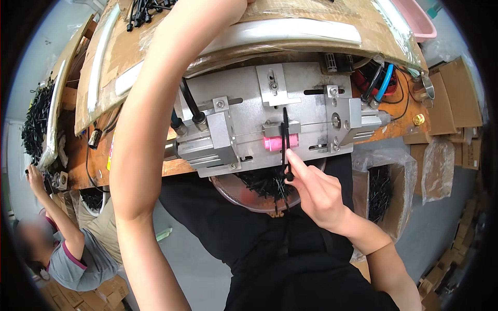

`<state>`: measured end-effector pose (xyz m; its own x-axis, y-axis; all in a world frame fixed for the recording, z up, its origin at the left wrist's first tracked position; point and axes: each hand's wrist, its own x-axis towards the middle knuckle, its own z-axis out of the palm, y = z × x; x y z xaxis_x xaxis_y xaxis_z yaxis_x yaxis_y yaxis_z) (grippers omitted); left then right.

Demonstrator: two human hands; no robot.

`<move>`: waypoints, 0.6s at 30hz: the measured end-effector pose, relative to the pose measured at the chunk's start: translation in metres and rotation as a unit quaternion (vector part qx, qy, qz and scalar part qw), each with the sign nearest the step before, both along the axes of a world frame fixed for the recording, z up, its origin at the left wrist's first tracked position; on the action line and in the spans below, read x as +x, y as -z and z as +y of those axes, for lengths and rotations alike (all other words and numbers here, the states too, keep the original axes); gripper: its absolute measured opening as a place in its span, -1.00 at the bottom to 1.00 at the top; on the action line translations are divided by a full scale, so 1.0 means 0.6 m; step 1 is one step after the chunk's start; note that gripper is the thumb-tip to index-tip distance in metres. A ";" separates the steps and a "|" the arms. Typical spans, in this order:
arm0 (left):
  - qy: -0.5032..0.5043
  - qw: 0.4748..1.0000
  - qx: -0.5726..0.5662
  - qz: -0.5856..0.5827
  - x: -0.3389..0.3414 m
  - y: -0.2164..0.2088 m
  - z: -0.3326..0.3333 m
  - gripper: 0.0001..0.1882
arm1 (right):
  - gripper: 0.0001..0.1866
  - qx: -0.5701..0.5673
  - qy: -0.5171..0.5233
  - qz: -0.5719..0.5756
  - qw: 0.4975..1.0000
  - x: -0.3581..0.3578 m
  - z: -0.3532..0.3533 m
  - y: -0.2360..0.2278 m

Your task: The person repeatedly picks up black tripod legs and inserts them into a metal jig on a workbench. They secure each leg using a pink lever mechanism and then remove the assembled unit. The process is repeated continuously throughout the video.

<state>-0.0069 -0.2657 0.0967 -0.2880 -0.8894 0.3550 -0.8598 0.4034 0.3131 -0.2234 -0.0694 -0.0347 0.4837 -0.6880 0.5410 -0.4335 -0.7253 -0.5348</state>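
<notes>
Workbench: orange-brown wooden bench [373, 123] is carrying the fixture, its near edge facing the person.
Shelf: cardboard-topped raised shelf [290, 14] is standing along the far side of the bench.
Plate: flat grey metal fixture plate [306, 78] is sitting at the bench's near edge, its near edge overhanging the lap.
Left arm: bare left forearm [148, 135] is crossing the plate's left end toward the shelf; its hand is lying beyond the top of view, grip not to be told.
Bowl: clear round plastic bowl [223, 191], holding black pieces, is resting below the plate's near edge.
Clamp blocks: silver left block [223, 137] and silver right block [353, 114] are flanking the plate's middle.
Right hand: bare right hand [320, 196] is pinching the rods between thumb and forefinger at the plate's near edge; it is the nearer hand.
Rods: pair of thin black plastic rods [287, 140] is pointing from the fingertips toward the plate's far edge, long axis crossing the pink block; contact is remaining unclear.
Pink block: bright pink cylindrical block [272, 143] is lying left-to-right near the plate's near edge.
Room: bare metal is showing either side of the rods, toward both clamp blocks.
</notes>
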 end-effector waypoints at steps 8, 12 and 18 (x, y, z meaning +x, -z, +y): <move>0.019 0.980 -0.190 0.051 -0.004 0.032 0.176 -0.46 | -0.31 0.037 0.001 0.054 0.998 0.001 -0.005 0.003; -0.060 0.991 -0.119 0.020 -0.057 0.071 0.303 -0.24 | -0.31 0.016 0.006 0.049 0.999 -0.007 -0.014 -0.023; -0.067 0.993 -0.022 -0.099 -0.116 0.158 0.396 -0.30 | -0.37 0.087 0.071 0.015 0.994 -0.042 -0.019 -0.063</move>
